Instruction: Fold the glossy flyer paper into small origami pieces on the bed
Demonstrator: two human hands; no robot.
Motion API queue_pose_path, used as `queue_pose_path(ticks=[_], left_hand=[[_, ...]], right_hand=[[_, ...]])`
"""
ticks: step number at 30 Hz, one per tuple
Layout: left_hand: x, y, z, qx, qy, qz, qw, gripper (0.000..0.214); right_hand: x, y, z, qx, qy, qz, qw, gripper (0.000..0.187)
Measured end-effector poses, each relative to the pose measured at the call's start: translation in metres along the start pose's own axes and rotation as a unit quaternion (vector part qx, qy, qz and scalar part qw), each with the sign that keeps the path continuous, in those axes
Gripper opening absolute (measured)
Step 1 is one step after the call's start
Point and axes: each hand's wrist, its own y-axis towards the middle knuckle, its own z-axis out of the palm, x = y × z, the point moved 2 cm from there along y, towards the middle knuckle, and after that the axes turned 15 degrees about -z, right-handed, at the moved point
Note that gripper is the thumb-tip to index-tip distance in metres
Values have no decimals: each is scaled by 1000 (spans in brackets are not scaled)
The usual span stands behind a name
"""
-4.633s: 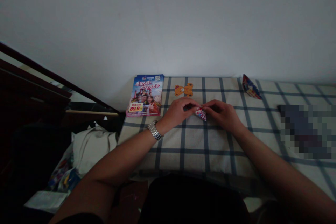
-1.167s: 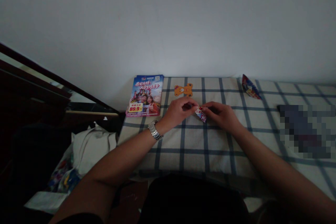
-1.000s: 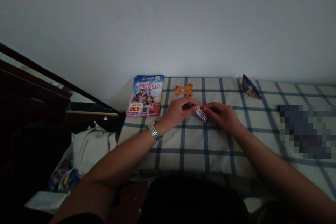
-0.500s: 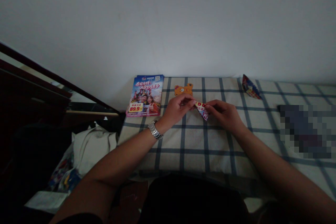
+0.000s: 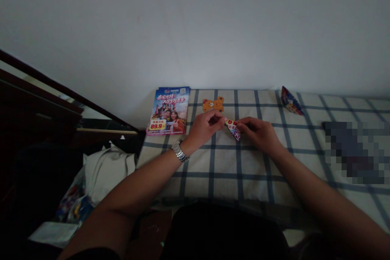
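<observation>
A folded paper flyer (image 5: 232, 130), printed in purple, red and yellow, is held above the table and narrows to a point at its lower end. My left hand (image 5: 210, 125), with a metal watch on its wrist, pinches the flyer's left end between thumb and fingers. On the other end, the fingertips of my right hand (image 5: 256, 131) are closed too. Just beyond my left hand lies an orange bear-shaped cutout (image 5: 213, 104). A stack of printed flyers (image 5: 168, 109) rests at the table's left end.
A folded paper piece (image 5: 291, 101) stands near the wall at the back right. The checked tablecloth (image 5: 224, 162) covers the table. A blurred dark object (image 5: 350, 152) lies at the right. Left of the table are a pale cloth bag (image 5: 105, 170) and a dark wooden frame (image 5: 36, 105).
The folded flyer and the fingers on it have shifted very slightly left, and its tilt has changed a little. Both hands keep their pinch. Everything else stays put.
</observation>
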Motion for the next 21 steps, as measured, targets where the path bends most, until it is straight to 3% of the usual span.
queue_pose_path(ticks=[8, 21], left_hand=[[3, -1, 1, -12, 27, 30, 999, 18], [-1, 1, 0, 100, -114, 41, 988, 28]], right_hand=[[0, -1, 1, -2, 3, 0, 1000, 29], [-1, 2, -2, -31, 113, 40, 992, 35]])
